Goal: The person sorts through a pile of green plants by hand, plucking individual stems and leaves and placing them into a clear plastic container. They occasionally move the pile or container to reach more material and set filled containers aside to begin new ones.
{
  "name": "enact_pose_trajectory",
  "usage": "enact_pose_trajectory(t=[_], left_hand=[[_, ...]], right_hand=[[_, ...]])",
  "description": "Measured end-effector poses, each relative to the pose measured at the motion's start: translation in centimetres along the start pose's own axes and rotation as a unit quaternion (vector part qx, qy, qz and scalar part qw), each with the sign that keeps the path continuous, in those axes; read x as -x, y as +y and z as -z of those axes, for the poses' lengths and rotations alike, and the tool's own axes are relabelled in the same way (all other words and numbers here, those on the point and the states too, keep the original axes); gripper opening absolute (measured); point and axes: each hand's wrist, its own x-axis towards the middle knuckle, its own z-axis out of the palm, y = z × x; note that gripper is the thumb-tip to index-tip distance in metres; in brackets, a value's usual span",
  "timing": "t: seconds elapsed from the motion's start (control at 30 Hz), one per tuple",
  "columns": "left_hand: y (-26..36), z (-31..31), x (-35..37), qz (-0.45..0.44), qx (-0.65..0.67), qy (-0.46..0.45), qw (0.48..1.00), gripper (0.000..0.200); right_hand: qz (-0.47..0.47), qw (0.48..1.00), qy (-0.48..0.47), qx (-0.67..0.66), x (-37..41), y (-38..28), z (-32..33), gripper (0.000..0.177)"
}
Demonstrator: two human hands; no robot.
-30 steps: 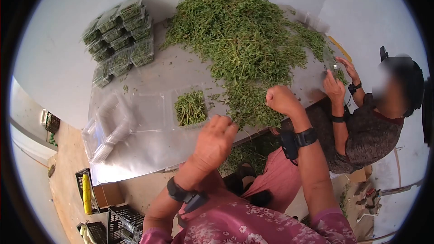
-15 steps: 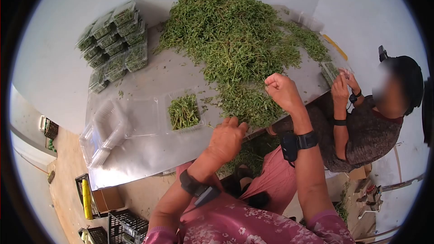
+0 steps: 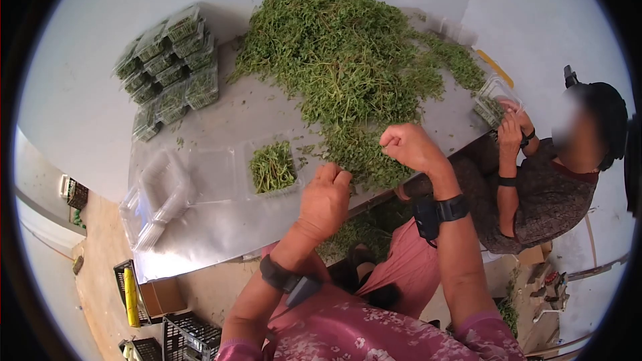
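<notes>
My left hand point(image 3: 325, 199) is closed over the table's front edge, just right of an open clear plastic box part-filled with green sprigs point(image 3: 272, 167). What its curled fingers hold is hidden. My right hand point(image 3: 413, 149) is closed too, fingers bent in over the near end of the leafy greens point(image 3: 361, 150); anything inside it is too small or covered to make out. Behind both hands rises a big heap of the same leafy greens point(image 3: 334, 47). The box's clear lid point(image 3: 212, 172) lies folded out to its left.
Nested clear plastic boxes point(image 3: 157, 194) stand at the metal table's point(image 3: 200, 241) left front. Filled, closed boxes point(image 3: 170, 70) are stacked at the back left. At right a co-worker point(image 3: 535, 187) holds a box of greens point(image 3: 491, 107). Black crates point(image 3: 190, 334) sit on the floor.
My right hand has come down and slightly left, nearer the greens. My left hand has shifted a little left and up, its fingers more curled. The co-worker's box has tilted, its lid raised.
</notes>
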Motion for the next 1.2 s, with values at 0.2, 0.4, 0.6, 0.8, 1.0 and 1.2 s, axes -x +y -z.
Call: enact_pose_trajectory(t=[0.2,0.4,0.6,0.8,1.0,1.2], left_hand=[[0.1,-0.4,0.3,-0.025,-0.047,-0.096,0.994,0.012],[0.1,-0.1,0.3,-0.023,-0.05,-0.089,0.995,0.012],[-0.7,-0.5,2.4,0.029,0.011,0.022,0.999,0.016],[-0.7,1.2,2.1,0.135,0.159,0.115,0.971,0.017],[-0.1,2.0,1.8,0.159,0.173,0.12,0.965,0.021],[0.4,0.1,3.1,0.136,0.114,0.116,0.977,0.025]], right_hand=[[0.013,1.0,0.024,0.016,0.2,-0.6,-0.6,0.014],[0.022,0.998,0.045,0.037,0.2,-0.9,-0.7,0.012],[0.031,0.999,-0.03,0.018,0.0,-1.8,-1.1,0.013],[0.072,0.99,-0.091,0.08,0.1,-0.9,-3.2,0.019],[0.047,0.977,-0.114,0.174,-0.7,-0.4,-3.9,0.015],[0.066,0.997,0.025,-0.033,-0.3,-3.1,-2.2,0.011]])
